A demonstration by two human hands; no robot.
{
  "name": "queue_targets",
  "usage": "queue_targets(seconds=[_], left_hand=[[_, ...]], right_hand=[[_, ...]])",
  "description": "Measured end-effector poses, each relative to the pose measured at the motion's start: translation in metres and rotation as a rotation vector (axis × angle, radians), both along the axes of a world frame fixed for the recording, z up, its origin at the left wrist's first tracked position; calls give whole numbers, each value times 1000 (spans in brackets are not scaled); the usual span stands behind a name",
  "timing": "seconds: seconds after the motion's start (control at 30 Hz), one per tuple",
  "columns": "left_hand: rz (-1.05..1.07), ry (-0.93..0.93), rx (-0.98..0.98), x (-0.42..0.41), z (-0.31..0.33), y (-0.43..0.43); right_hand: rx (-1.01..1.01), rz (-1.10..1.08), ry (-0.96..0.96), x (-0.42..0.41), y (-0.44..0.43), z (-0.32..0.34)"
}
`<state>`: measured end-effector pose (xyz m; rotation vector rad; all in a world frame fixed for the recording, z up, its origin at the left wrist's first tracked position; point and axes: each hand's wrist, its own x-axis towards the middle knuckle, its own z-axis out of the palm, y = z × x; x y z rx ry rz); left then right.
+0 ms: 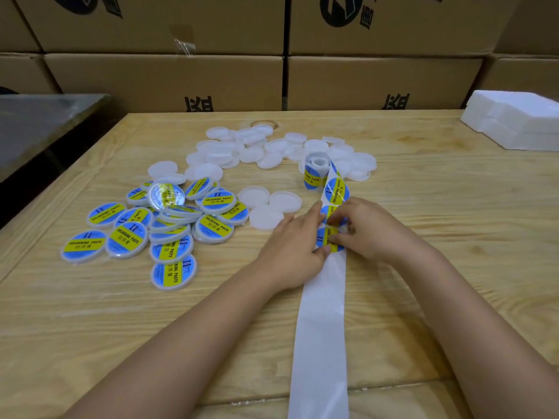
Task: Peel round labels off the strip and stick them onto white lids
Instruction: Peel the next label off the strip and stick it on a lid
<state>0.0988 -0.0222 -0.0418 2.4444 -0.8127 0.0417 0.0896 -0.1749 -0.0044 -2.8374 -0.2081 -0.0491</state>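
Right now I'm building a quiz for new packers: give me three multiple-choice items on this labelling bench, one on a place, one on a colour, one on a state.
1. Where is the pile of labelled lids?
A. Left of the hands
B. On the foam blocks
C. Inside a carton

2. What colours are the round labels?
A. Red and black
B. Blue with a yellow band
C. Plain green

3. What state is the strip nearest the camera in?
A. Full of labels
B. Bare backing
C. Rolled up

Answers: 1 A, the pile lies left of the left hand; 2 B, blue circles crossed by yellow; 3 B, only white backing runs below the right hand.
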Motion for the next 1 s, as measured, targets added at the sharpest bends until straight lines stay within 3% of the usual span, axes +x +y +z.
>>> queue_targets(seconds=[0.5, 0.7, 0.83, 0.9, 1.0], left_hand=[[-5, 54, -60, 4, -4, 3], [-49, 29, -5, 5, -1, 6], [-85, -38, 9, 5, 3, 6], [-86, -51, 43, 4, 4, 6], [-74, -61, 50, 2, 3, 6]], right_hand=[[102, -133, -15, -10, 7, 15], [488, -81, 321, -14, -12, 31], [833, -173, 453, -12, -24, 32], [938, -211, 391, -9, -27, 30], [1190, -262, 46, -3, -17, 25]])
